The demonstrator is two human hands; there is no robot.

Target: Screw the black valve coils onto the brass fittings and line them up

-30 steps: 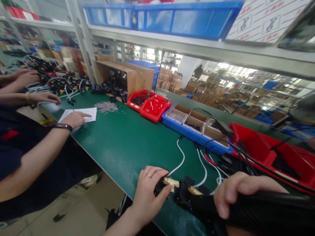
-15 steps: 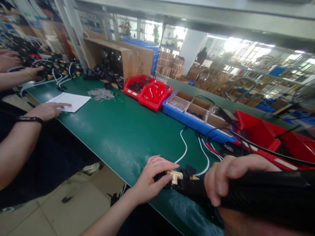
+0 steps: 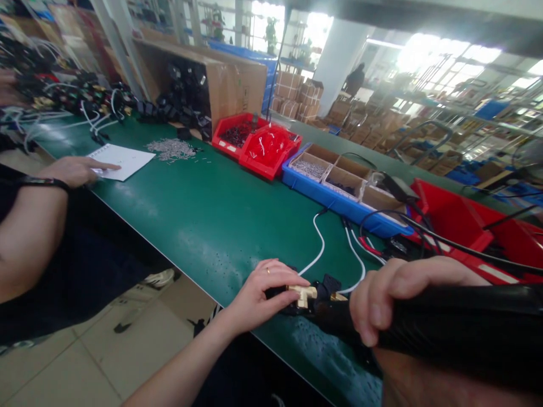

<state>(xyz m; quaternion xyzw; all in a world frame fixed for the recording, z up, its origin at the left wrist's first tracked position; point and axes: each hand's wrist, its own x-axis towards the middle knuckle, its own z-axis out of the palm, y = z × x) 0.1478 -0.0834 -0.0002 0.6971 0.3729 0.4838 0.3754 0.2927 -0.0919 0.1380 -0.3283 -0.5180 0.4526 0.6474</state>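
My left hand (image 3: 261, 294) pinches a black assembly with a brass tee fitting (image 3: 304, 296), low over the green bench (image 3: 169, 220). Its thumb lies against the brass. My right hand (image 3: 388, 297) is wrapped round a thick black power screwdriver (image 3: 466, 316), which lies nearly level. The tool's narrow front end points left at the assembly; whether its tip touches is hidden. A small black flap (image 3: 330, 284) and a second bit of brass show between the two hands. White cables (image 3: 321, 246) run from behind the assembly toward the bins.
A blue divided tray (image 3: 339, 200) of small parts stands beyond my hands, with red bins (image 3: 268, 158) on both sides. A black cord (image 3: 458, 243) crosses at right. At left, a co-worker's hand (image 3: 72, 169) points at a paper pad (image 3: 127, 164) near loose clear pieces (image 3: 172, 150).
The view has tilted slightly, so the bench items sit a little higher. Both my hands keep their grips. A co-worker's hands at far left have drawn back toward the picture's edge.
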